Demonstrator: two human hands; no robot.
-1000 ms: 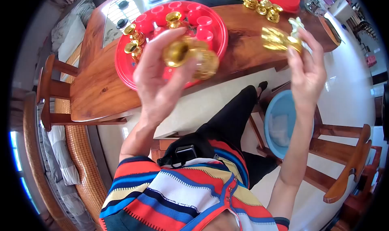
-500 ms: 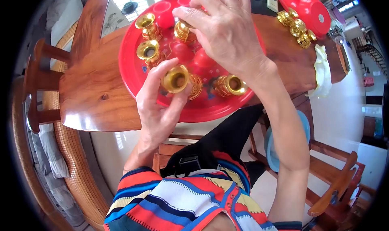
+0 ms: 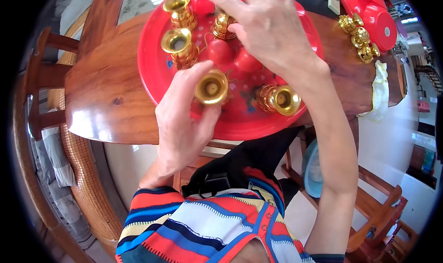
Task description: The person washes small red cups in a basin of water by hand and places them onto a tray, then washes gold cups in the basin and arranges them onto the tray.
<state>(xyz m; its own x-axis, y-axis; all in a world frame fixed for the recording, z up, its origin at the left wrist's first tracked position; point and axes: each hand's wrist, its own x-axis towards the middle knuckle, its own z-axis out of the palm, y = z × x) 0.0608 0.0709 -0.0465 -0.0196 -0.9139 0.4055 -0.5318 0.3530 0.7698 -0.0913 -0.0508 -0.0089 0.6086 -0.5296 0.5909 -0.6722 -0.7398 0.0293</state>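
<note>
My left hand (image 3: 182,113) is closed around a shiny gold vase (image 3: 212,87), its flared mouth tipped toward me over the tray. At the tray's far side my right hand (image 3: 272,27) curls over another gold vase (image 3: 222,27); thumb and fingers lie on either side, and its top is hidden. Two more gold vases, one at the far left (image 3: 179,11) and one nearer (image 3: 180,46), stand on the round red tray (image 3: 154,73). Another gold vase (image 3: 279,99) leans near the tray's right front. Red rounded pieces (image 3: 220,52) sit mid-tray.
The tray rests on a wooden table (image 3: 110,87), overhanging its front edge. To the right are small gold pieces (image 3: 360,39), red bowls (image 3: 382,30) and a pale crumpled wrapper (image 3: 380,90). A wooden chair (image 3: 44,80) stands left; a blue basin (image 3: 313,170) is below.
The view has shifted, and the table's contents appear closer. The vase in my left hand has turned its mouth more squarely toward me. My right hand stays at the far vase.
</note>
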